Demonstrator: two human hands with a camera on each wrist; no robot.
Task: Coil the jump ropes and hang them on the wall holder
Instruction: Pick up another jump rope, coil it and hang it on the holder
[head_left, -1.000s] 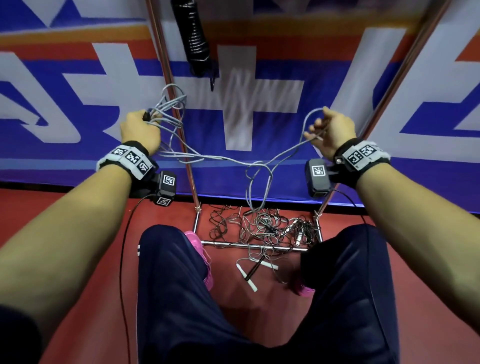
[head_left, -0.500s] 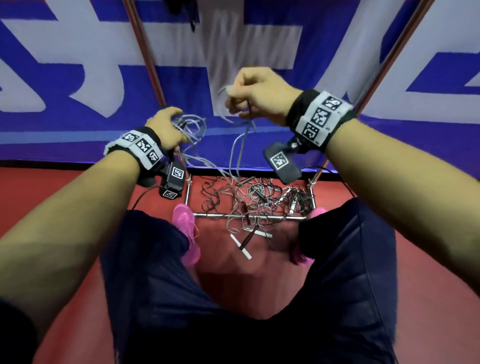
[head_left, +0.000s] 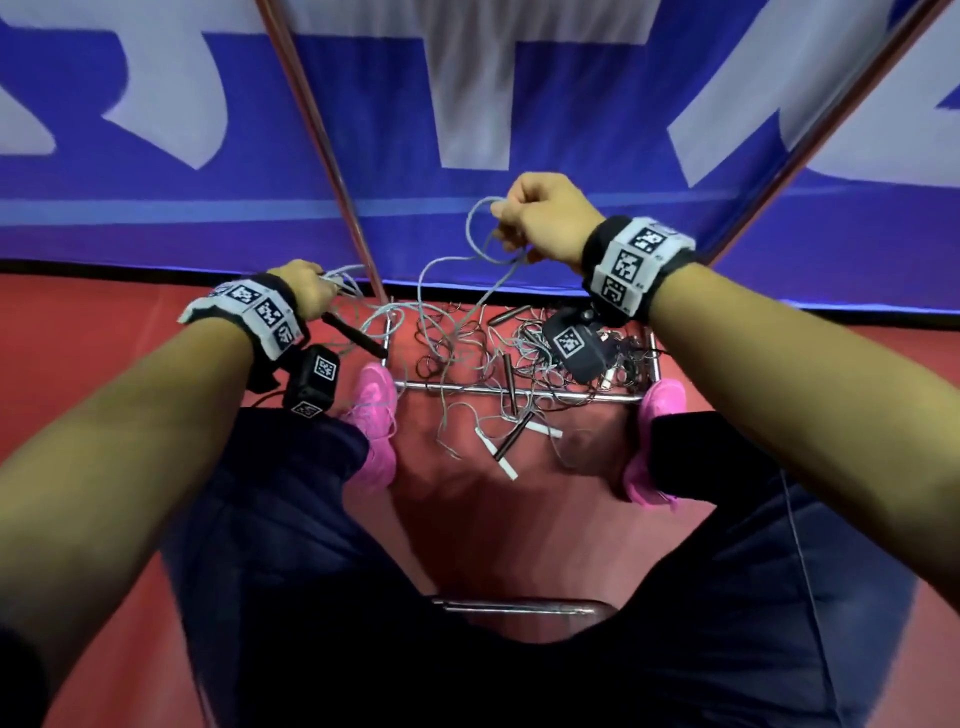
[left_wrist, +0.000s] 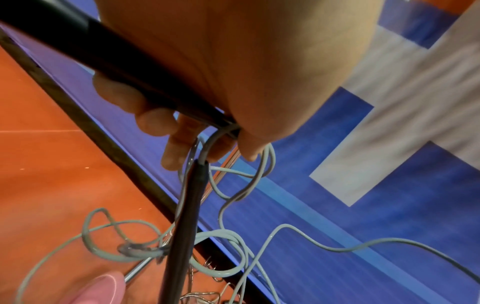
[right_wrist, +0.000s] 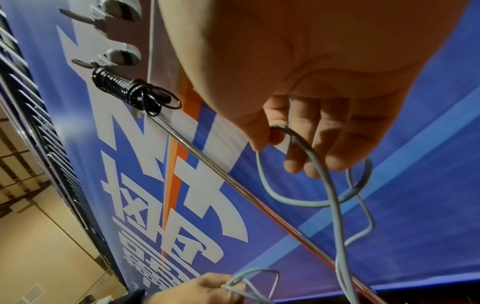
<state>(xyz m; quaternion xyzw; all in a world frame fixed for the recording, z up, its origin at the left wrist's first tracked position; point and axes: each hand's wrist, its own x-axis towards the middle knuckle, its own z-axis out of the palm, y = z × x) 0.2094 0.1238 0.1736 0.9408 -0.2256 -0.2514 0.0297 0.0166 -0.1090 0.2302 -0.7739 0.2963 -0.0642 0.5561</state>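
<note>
Your left hand (head_left: 304, 288) is clenched round a black handle (head_left: 356, 335) and loops of the grey jump rope (head_left: 447, 270). Your right hand (head_left: 545, 218) pinches a loop of the same rope, which trails down to the tangle (head_left: 519, 353) on the floor. Compared with half a second ago, both hands sit lower against the banner (head_left: 156, 218). Only the right wrist view shows a black coiled rope (right_wrist: 114, 86) hanging on a wall hook (right_wrist: 122, 56).

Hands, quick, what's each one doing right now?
Left hand: grips a black handle plus coils of grey jump rope.
Right hand: pinches a loop of that rope.
</note>
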